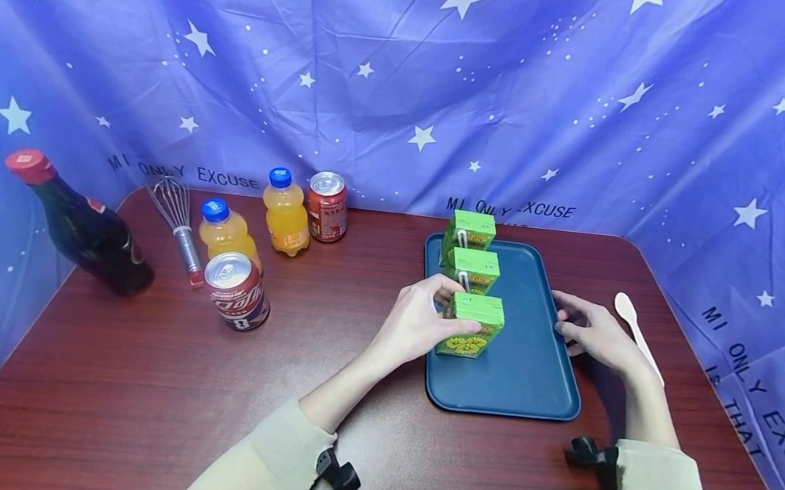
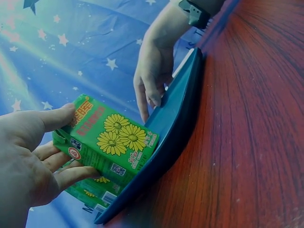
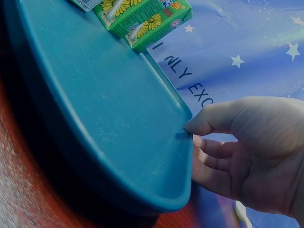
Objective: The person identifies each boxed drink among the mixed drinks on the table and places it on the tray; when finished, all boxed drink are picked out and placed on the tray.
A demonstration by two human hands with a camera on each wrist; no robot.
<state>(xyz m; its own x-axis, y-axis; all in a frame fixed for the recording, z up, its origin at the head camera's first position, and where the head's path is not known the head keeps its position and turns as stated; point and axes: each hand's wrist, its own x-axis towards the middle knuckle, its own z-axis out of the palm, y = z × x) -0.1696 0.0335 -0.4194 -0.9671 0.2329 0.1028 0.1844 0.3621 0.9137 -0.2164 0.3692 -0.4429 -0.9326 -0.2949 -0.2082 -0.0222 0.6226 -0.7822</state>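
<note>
In the head view my left hand grips the nearest green drink carton, thumb on one side and fingers on the other. The carton stands upright at the left side of a blue tray; its yellow flower print shows in the left wrist view. Two more cartons stand behind it in a row, a middle carton and a far carton. At the tray's right edge, my right hand pinches the rim, thumb on top and fingers outside.
Right of the tray lies a pale spoon. On the left stand a dark red-capped bottle, a whisk, two orange drink bottles and two cans, the nearer can in front. A starry blue curtain surrounds the table.
</note>
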